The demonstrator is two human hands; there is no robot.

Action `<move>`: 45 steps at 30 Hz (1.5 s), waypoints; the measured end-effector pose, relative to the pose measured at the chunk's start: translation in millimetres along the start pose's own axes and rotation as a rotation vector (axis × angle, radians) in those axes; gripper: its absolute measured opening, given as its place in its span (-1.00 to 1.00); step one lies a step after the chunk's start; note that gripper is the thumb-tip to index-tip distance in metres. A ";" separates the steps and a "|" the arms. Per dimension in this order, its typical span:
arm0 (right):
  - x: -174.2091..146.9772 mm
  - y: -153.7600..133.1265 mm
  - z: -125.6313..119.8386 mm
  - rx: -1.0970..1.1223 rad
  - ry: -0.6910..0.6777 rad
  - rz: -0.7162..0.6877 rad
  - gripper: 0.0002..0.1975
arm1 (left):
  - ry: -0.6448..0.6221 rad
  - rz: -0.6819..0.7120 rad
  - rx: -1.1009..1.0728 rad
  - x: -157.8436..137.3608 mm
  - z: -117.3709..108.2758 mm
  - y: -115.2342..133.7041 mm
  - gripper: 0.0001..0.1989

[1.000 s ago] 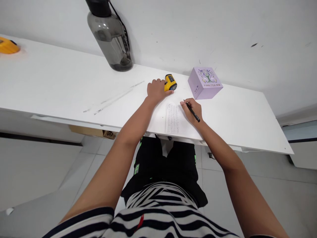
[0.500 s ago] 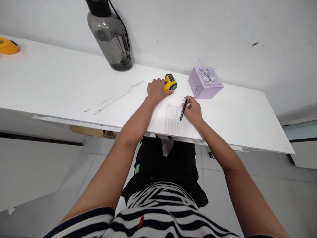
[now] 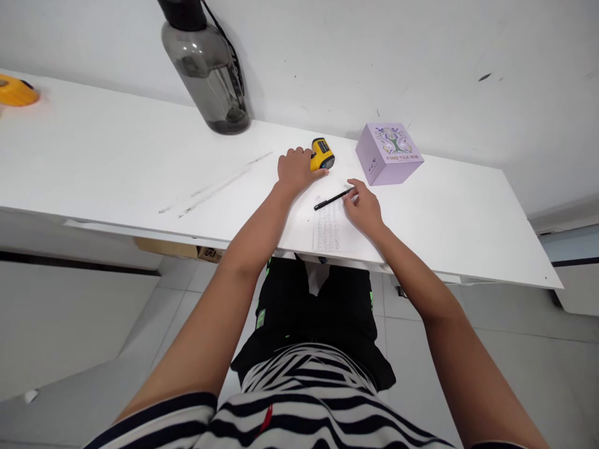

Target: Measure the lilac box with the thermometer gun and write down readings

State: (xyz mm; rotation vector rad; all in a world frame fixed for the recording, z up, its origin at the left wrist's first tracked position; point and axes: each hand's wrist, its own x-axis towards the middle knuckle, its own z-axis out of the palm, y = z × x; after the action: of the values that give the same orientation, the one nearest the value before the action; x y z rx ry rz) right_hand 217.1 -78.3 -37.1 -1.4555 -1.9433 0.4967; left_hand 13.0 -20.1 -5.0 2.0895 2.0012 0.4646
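My left hand (image 3: 296,169) rests on the white table, its thumb along the near side of a yellow and black tape measure (image 3: 322,154). The fingers are curled against the tape measure's left side. My right hand (image 3: 364,207) has a black pen (image 3: 330,201) by one end, between thumb and fingers. The pen points left across the top of a sheet of paper (image 3: 328,234) covered in rows of small handwriting. Part of the sheet's right side lies under my right hand.
A lilac tea box (image 3: 390,156) stands beyond my right hand by the wall. To the left is a grey water bottle (image 3: 210,81) with a black lid. Another yellow object (image 3: 17,91) sits at the far left. Dark streaks (image 3: 215,186) mark the table (image 3: 116,149).
The pen has swung round in my right hand, from pointing down over the paper to pointing left across its top. My left hand and the tape measure stay put.
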 end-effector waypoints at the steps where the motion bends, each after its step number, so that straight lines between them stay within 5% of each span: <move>1: 0.2 0.7 -1.5 0.006 0.018 -0.024 -0.61 | 0.007 0.002 0.001 0.0 -0.2 0.1 -0.27; 5: 11.2 15.7 -18.9 -0.085 0.281 -0.108 -0.67 | 0.012 -0.009 0.010 0.5 -0.9 0.7 -0.28; 8: 30.2 37.4 -33.7 -0.203 0.498 0.014 -0.45 | 0.000 -0.012 -0.003 1.8 -0.4 0.6 -0.26; 11: 51.9 57.1 -35.8 -0.220 0.500 0.172 -0.12 | -0.005 -0.010 -0.002 3.1 0.4 -0.5 -0.25; 14: 68.4 67.2 -27.3 -0.153 0.514 0.240 0.00 | -0.017 -0.002 0.018 4.0 0.0 -2.1 -0.23; 26: 68.5 52.4 -38.1 0.376 0.728 0.224 -0.27 | 0.036 -0.033 -0.084 3.6 -0.6 -2.9 -0.28; 30: 61.5 31.7 -45.1 0.801 0.639 0.303 -0.38 | 0.047 0.076 -0.285 0.3 -7.8 -2.0 -0.22; 34: 53.2 15.0 -44.7 1.098 0.488 0.293 -0.39 | 0.032 0.239 -0.622 -6.8 -8.4 12.2 -0.42; 39: 49.0 11.4 -38.0 1.154 0.282 0.208 -0.22 | -0.114 0.167 -1.215 -15.1 -1.2 36.2 -0.62; 45: 48.2 13.7 -30.9 1.131 0.303 0.228 -0.22 | -0.303 0.038 -1.625 -17.0 -4.2 38.7 -0.70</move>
State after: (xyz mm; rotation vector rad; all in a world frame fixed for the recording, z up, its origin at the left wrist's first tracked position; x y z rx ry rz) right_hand 239.8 -30.8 -10.6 -0.8918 -0.9226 1.1524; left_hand 47.0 -39.5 11.6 0.9833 0.7197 1.1348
